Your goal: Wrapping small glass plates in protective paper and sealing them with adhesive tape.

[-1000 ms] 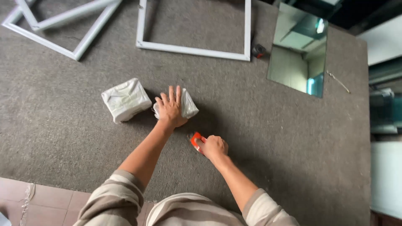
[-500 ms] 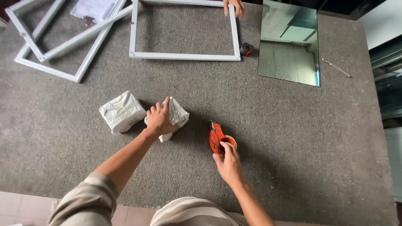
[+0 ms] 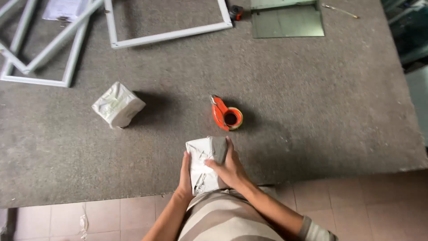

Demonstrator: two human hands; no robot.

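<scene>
Gripping a small white plastic-wrapped packet [image 3: 203, 164] at the near edge of the grey carpeted table [image 3: 312, 111], the left hand [image 3: 185, 176] clasps its left side while the right hand [image 3: 229, 167] wraps fingers over its right side. Just beyond lies an orange tape dispenser [image 3: 226, 114]. Farther left sits a second white wrapped bundle [image 3: 118, 105]. White metal frames [image 3: 165, 35] and a mirror pane [image 3: 287, 20] lie farthest.

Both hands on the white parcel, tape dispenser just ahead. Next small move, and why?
Probably the right hand reaches forward for the orange tape dispenser: it lies free just beyond the white parcel, which the left hand can steady alone.
</scene>
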